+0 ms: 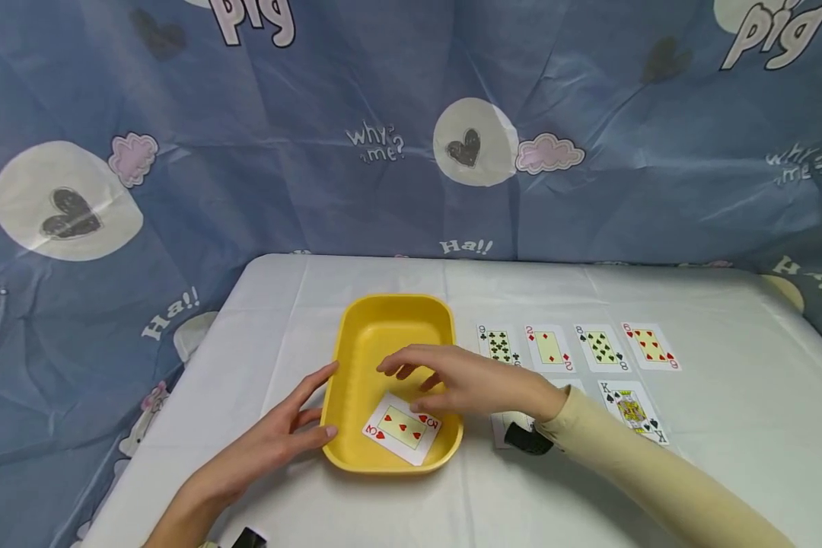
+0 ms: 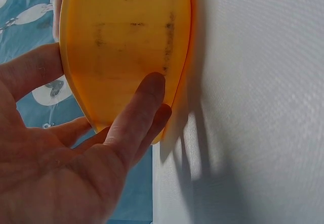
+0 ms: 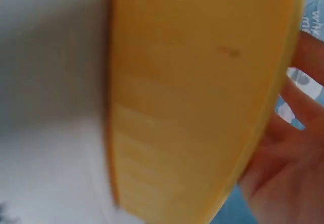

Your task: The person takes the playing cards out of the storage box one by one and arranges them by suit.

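Observation:
A yellow tray (image 1: 359, 320) stands on the white-covered table. My left hand (image 1: 277, 438) touches its left side, fingers spread and fairly straight; the left wrist view shows this hand (image 2: 101, 148) against the tray's outer wall (image 2: 126, 42). Inside the tray, near its front end, a three of hearts playing card (image 1: 400, 428) lies face up and askew. Above the tray hovers my right hand (image 1: 462, 377), its fingers loosely bent with nothing between them. The thumb overlaps the card's upper corner in the head view; whether it touches cannot be told.
Right of the tray, face-up cards lie in rows: a black nine (image 1: 500, 345), a two of diamonds (image 1: 549, 348), a black eight (image 1: 601, 348), a red six (image 1: 651, 346) and a king of spades (image 1: 632, 411). My right forearm (image 1: 644, 457) partly covers others. A patterned blue cloth (image 1: 397, 205) hangs behind.

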A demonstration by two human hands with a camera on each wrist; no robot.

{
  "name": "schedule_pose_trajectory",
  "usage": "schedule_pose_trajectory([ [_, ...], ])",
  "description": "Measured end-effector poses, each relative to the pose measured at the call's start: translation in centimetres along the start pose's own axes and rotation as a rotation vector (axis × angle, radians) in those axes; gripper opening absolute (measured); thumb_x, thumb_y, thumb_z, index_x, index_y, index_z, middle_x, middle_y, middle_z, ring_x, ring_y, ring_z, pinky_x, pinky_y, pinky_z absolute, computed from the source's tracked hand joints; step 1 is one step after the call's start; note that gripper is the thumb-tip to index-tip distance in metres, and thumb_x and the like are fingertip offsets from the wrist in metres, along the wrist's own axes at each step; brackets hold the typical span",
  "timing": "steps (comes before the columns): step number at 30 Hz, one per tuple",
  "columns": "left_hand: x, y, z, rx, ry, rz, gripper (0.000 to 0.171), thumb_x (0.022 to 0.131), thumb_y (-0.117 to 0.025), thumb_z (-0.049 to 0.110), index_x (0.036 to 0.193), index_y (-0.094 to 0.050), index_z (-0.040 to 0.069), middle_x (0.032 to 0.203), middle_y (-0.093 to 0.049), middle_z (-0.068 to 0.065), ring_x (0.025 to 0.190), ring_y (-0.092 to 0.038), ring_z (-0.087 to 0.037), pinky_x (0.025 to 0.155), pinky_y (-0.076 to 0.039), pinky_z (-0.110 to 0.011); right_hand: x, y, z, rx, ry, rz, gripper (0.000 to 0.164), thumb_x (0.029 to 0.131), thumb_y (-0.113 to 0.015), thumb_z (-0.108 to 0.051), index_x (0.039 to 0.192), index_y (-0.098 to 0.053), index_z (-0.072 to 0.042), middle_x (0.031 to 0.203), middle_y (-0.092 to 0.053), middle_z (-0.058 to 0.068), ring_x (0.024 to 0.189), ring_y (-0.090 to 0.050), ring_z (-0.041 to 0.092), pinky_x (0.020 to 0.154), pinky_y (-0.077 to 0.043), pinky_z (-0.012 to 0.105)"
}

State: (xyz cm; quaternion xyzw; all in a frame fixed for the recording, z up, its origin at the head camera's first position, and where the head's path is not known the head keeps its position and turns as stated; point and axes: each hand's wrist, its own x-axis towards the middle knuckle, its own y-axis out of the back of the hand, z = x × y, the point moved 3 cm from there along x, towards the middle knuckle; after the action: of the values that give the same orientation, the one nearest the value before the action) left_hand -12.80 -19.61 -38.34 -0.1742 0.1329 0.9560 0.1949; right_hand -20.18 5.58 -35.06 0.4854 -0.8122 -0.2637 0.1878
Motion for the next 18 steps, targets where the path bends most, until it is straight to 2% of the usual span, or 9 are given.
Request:
schedule_pose_trajectory([
  [2, 0.0, 0.0, -0.1, -0.004, -0.001, -0.002, 0.079, 0.094, -0.067, 0.03, 0.156, -0.019, 0.036, 0.151, -0.039, -0.014, 0.128, -0.049, -0.028, 0.103, -0.028, -0.066, 1.3, -0.1, 0.3, 0.003, -0.028, -0.083, 0.056, 0.092, -0.068, -0.004, 0.142, -0.047, -0.02, 0.134, -0.056, 0.005, 0.12, -0.056, 0.02, 0.091, -0.049, 0.03],
  [8, 0.2, -0.1, -0.2, -0.012, 0.005, 0.006, 0.078, 0.093, -0.068, 0.03, 0.155, -0.02, 0.037, 0.149, -0.041, -0.015, 0.128, -0.05, -0.028, 0.103, -0.028, -0.066, 4.1, -0.1, 1.3, -0.065, -0.117, -0.254, 0.071, 0.085, -0.077, -0.003, 0.145, -0.043, -0.018, 0.129, -0.057, 0.003, 0.112, -0.057, 0.015, 0.097, -0.043, 0.027],
  [13, 0.0, -0.1, -0.2, -0.022, -0.025, -0.026, 0.079, 0.095, -0.066, 0.029, 0.156, -0.017, 0.035, 0.147, -0.043, -0.017, 0.128, -0.05, -0.029, 0.104, -0.032, -0.061, 5.1, -0.6, 1.6, -0.167, -0.192, -0.294, 0.082, 0.076, -0.087, -0.011, 0.145, -0.045, -0.024, 0.118, -0.055, 0.0, 0.105, -0.053, 0.014, 0.093, -0.041, 0.024],
  [18, -0.2, 0.0, -0.1, -0.023, -0.03, -0.031, 0.079, 0.095, -0.066, 0.029, 0.157, -0.017, 0.035, 0.148, -0.042, -0.017, 0.129, -0.049, -0.029, 0.104, -0.032, -0.06, 5.6, -1.6, 1.9, -0.27, -0.196, -0.31, 0.08, 0.073, -0.086, -0.008, 0.142, -0.051, -0.027, 0.113, -0.049, -0.002, 0.096, -0.048, 0.011, 0.083, -0.041, 0.021],
])
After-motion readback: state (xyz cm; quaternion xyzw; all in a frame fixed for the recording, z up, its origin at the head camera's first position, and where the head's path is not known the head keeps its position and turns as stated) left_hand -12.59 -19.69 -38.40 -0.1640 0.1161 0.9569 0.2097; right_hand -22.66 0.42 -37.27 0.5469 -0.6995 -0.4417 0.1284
